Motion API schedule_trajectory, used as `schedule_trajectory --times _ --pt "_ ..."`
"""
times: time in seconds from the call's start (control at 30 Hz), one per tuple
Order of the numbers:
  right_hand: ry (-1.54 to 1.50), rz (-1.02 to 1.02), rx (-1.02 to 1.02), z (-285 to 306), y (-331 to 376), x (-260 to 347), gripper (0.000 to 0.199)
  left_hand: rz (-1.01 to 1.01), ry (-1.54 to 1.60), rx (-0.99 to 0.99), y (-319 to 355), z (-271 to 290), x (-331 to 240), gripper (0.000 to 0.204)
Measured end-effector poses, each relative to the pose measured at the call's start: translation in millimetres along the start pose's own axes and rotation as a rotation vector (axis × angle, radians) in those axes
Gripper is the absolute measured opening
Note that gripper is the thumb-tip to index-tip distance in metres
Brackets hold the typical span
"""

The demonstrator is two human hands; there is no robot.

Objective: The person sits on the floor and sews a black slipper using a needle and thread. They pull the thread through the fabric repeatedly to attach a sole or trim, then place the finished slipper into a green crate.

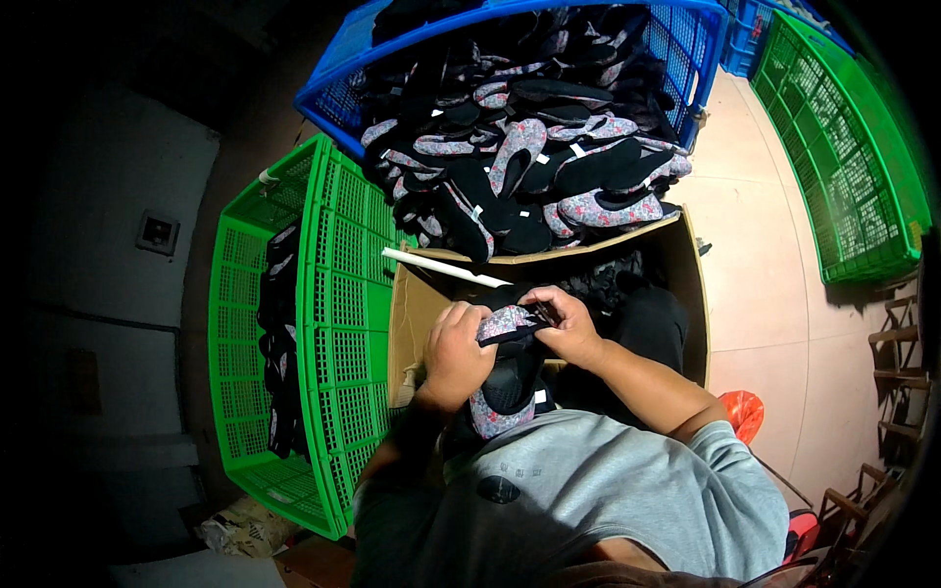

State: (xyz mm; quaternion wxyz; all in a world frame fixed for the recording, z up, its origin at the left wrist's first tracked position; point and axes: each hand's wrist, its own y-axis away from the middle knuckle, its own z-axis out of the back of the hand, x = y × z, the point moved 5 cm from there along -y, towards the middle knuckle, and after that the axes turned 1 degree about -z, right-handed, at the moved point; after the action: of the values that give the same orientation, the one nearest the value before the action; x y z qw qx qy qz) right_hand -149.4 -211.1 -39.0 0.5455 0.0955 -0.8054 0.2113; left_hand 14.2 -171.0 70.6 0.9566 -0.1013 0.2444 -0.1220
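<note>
A floral-print cloth shoe [505, 320] with a black lining is held between my two hands, above an open cardboard box [695, 284]. My left hand [458, 355] closes round its left end. At the other end my right hand [566, 326] pinches the edge with thumb and fingers; a small dark thing shows by these fingertips, too unclear to name. Just below, against my shirt, lies a second floral and black shoe [503, 416], partly covered by my left hand and the held shoe. A white rod [446, 266] slants across the box behind my hands.
Ahead, a blue crate [708, 73] overflows with floral and black shoes [520, 157] up to the box's far edge. A green crate [338, 323] with more shoes stands at left. Another green crate [848, 167] is far right. A red plastic bag [743, 416] sits beside my right elbow.
</note>
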Motion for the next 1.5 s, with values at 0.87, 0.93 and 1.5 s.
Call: schedule_trajectory --times 0.87,0.93,1.5 --pt "-0.292 -0.341 0.247 -20 -12 -5 0.032 0.797 2.312 0.507 58 -76 6 0.043" --pt "-0.315 -0.388 0.278 -18 -11 -3 0.03 0.802 2.217 0.454 55 -76 3 0.042" --pt "-0.189 -0.457 0.003 -10 -12 4 0.028 0.639 0.631 -0.245 51 -45 13 0.025"
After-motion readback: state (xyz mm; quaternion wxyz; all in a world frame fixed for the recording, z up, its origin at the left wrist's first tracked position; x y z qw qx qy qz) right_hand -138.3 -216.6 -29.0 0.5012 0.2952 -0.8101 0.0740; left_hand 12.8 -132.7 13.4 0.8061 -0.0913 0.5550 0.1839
